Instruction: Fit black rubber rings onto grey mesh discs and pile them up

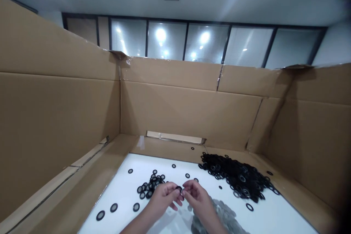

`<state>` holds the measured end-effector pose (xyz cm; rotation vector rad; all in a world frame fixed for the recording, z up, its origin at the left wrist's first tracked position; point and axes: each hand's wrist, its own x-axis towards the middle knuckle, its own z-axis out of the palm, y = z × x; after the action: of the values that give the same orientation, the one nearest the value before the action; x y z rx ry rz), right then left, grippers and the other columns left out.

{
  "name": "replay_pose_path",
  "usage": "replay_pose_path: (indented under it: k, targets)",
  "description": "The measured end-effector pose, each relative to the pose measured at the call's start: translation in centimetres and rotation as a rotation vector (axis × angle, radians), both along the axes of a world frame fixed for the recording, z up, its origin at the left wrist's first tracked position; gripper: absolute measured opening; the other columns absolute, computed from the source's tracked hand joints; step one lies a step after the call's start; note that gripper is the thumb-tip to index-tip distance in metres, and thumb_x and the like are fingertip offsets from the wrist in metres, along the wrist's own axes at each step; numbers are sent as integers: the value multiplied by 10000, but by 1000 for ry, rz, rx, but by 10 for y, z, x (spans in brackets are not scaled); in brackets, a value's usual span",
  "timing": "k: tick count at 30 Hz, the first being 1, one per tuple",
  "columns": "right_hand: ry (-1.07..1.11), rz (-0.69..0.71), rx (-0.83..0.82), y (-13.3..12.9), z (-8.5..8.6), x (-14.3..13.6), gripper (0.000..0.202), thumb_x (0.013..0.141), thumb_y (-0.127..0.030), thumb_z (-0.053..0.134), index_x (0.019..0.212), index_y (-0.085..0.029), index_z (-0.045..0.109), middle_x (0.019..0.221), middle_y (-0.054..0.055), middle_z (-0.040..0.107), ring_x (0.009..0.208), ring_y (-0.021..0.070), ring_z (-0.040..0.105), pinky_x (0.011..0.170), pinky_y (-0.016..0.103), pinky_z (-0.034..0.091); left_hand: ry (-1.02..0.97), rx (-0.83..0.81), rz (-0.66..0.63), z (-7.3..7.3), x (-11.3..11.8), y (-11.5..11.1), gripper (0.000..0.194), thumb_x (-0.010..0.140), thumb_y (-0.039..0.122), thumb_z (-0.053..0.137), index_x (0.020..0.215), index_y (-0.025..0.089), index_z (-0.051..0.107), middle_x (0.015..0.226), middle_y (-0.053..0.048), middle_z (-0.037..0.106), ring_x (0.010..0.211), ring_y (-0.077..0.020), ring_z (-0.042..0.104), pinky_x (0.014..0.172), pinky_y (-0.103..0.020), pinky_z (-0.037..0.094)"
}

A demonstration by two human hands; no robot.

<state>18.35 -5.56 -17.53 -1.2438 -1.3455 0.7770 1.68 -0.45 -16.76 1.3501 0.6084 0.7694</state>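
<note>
My left hand (165, 196) pinches a small black ring (178, 188) between thumb and fingers. Close against it, my right hand (197, 198) has its thumb and fingertips together at the ring's right side; whatever they grip is too small to make out. Left of my hands lies a small heap of black rings with grey centres (153, 182). Partly behind my right forearm spreads a pile of translucent grey discs (226, 215). A large heap of black rings (236, 175) is at the right, with a loose black ring (249, 207) in front of it.
Under everything lies a white board (109, 223), bright on its surface. Tall cardboard walls (178, 109) enclose it at the back and both sides. Several grey-centred rings lie scattered on the left, including one ring (100, 215) near the board's edge.
</note>
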Motion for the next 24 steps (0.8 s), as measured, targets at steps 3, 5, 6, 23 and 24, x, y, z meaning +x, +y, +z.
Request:
replay_pose_path:
  k: [3, 5, 6, 23, 24]
  targets:
    - [-86, -19, -20, -4, 7, -2, 169, 835, -348, 643, 804, -183, 626, 724, 24, 623, 668, 177, 567, 583, 273, 416, 37, 47, 0, 2, -2, 0, 567, 703, 634, 692, 833, 83, 660, 761, -112, 688, 665, -183, 663, 565, -269, 499]
    - [-122, -30, -19, -6, 11, -1, 156, 839, -328, 632, 775, -186, 619, 729, 23, 628, 667, 173, 557, 584, 270, 406, 29, 64, -11, 3, -3, -1, 580, 726, 652, 659, 848, 85, 669, 785, -115, 679, 672, -183, 653, 559, -273, 505]
    - [-124, -34, -18, -7, 12, -1, 150, 838, -324, 629, 778, -187, 616, 734, 22, 629, 668, 171, 554, 588, 271, 405, 18, 72, -18, 4, -3, -1, 586, 739, 661, 641, 860, 89, 674, 804, -115, 671, 681, -182, 644, 548, -271, 506]
    - [-1, -67, 129, -9, 16, -8, 195, 802, -353, 676, 739, -182, 604, 786, 31, 562, 732, 184, 545, 619, 277, 426, -99, -92, 10, 7, -2, -3, 509, 576, 500, 867, 827, 90, 698, 728, -83, 706, 697, -191, 686, 682, -321, 551]
    - [22, -69, 133, -9, 16, -9, 206, 794, -363, 684, 736, -183, 602, 777, 29, 556, 724, 182, 541, 618, 276, 427, -105, -81, 1, 7, -2, -4, 492, 590, 489, 864, 827, 91, 698, 725, -83, 707, 705, -191, 688, 686, -317, 551]
